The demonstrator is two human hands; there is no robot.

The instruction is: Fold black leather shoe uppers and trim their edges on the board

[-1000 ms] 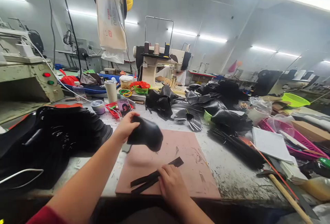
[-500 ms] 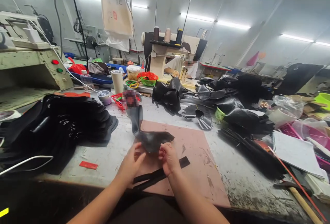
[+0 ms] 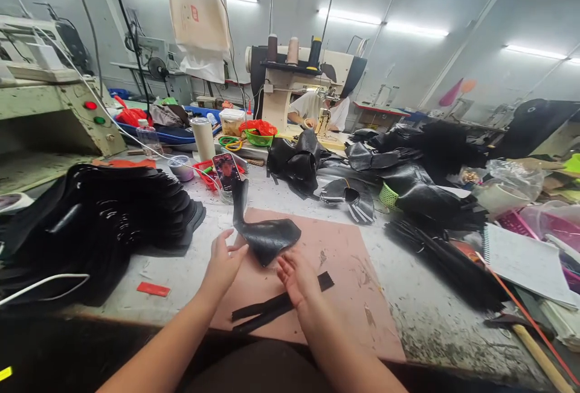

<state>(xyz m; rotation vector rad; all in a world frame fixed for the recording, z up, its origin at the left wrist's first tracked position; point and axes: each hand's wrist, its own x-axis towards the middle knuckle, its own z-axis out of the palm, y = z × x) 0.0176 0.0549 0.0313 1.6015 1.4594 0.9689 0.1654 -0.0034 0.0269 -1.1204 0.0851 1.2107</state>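
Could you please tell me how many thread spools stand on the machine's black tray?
3: a brown spool at left, a beige spool between, a dark spool at right.

Workbench (image 3: 421,284): mat (image 3: 338,242) at centre; leather piece (image 3: 270,238) over its far left; strips (image 3: 258,308) on its near part. Left: stacked pieces (image 3: 90,218). Right: notebook (image 3: 523,263), hammer (image 3: 534,345) before it. Behind: phone (image 3: 225,171); farther back, sewing machine (image 3: 277,103).

Sewing workshop: industrial sewing machine (image 3: 277,106), 3 thread spools (image 3: 292,52), stacked black leather-like pieces (image 3: 149,203).
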